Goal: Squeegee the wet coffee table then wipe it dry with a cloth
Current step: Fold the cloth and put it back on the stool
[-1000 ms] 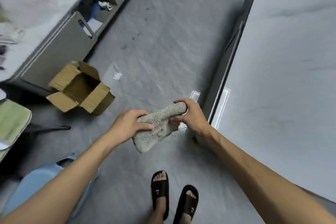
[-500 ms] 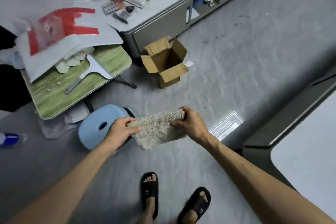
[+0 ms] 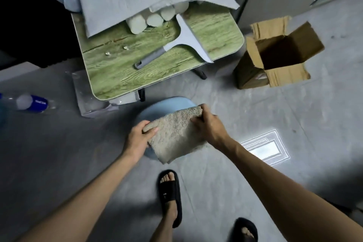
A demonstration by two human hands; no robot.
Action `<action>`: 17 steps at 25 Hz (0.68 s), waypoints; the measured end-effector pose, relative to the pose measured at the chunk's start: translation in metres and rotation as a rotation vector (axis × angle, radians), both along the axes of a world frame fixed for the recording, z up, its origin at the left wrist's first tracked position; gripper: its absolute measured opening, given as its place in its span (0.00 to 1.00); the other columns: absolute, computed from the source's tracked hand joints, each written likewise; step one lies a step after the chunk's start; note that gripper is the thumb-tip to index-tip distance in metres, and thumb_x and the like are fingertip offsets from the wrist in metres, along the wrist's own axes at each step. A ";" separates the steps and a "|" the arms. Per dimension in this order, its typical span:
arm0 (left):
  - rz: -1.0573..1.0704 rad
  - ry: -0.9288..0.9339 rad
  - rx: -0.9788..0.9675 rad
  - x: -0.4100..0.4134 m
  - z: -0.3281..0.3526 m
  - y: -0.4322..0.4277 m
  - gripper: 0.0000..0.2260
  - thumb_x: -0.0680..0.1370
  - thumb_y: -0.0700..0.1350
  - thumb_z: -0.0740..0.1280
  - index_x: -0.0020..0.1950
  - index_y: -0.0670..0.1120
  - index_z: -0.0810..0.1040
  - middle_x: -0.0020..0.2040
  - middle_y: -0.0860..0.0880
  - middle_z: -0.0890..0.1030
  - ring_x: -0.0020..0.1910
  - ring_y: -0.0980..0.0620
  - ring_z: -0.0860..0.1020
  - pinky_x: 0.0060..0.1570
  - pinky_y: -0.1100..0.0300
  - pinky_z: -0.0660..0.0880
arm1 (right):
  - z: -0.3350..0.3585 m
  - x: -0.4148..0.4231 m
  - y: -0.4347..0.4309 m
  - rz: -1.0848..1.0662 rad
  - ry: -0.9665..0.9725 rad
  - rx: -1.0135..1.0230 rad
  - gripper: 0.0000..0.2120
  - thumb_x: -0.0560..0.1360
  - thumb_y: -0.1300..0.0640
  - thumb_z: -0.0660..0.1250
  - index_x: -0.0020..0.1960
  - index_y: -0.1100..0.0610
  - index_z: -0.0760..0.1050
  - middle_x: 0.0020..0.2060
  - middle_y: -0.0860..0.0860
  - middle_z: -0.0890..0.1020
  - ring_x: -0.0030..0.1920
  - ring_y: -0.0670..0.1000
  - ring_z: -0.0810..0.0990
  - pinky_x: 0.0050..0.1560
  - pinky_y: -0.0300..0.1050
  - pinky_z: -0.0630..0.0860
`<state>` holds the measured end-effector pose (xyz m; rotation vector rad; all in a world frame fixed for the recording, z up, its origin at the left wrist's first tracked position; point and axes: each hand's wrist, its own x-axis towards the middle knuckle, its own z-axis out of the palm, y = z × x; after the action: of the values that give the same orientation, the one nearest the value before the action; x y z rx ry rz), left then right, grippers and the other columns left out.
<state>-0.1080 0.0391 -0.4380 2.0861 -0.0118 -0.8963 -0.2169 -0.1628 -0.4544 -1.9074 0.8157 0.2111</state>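
Left hand (image 3: 138,140), right hand (image 3: 209,126) gripping cloth (image 3: 176,136)

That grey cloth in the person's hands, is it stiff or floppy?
Probably floppy: the cloth sags below where the left hand and right hand grip it. Its rough, thick towelling look suggests it is light for its size and unlikely to slip.

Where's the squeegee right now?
Head view, upper centre: the squeegee lies flat on the green table, toward its right edge, just below the white rolls, left of the cardboard box.
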 end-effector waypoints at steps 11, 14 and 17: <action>0.116 0.039 0.250 0.091 -0.147 0.020 0.15 0.74 0.34 0.68 0.57 0.45 0.72 0.50 0.46 0.76 0.46 0.50 0.74 0.50 0.56 0.71 | -0.156 0.088 0.020 0.021 0.128 -0.050 0.27 0.74 0.59 0.68 0.71 0.59 0.66 0.64 0.58 0.74 0.63 0.58 0.74 0.61 0.43 0.70; -0.150 -0.048 0.289 0.098 -0.124 0.002 0.13 0.74 0.36 0.69 0.58 0.43 0.75 0.50 0.48 0.77 0.46 0.50 0.76 0.48 0.63 0.69 | -0.132 0.083 0.016 0.087 0.249 -0.181 0.20 0.77 0.56 0.64 0.68 0.57 0.71 0.60 0.60 0.77 0.58 0.61 0.77 0.58 0.49 0.74; -0.526 0.003 0.236 0.101 -0.063 -0.045 0.09 0.75 0.41 0.69 0.54 0.46 0.76 0.45 0.51 0.80 0.46 0.49 0.79 0.45 0.61 0.72 | -0.067 0.072 -0.002 0.207 0.399 -0.137 0.14 0.77 0.54 0.64 0.62 0.55 0.76 0.54 0.58 0.82 0.53 0.59 0.80 0.51 0.48 0.76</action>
<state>-0.0066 -0.0059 -0.5008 2.3463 -0.4947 -1.2600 -0.1452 -0.1648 -0.5215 -2.1126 0.9104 0.6956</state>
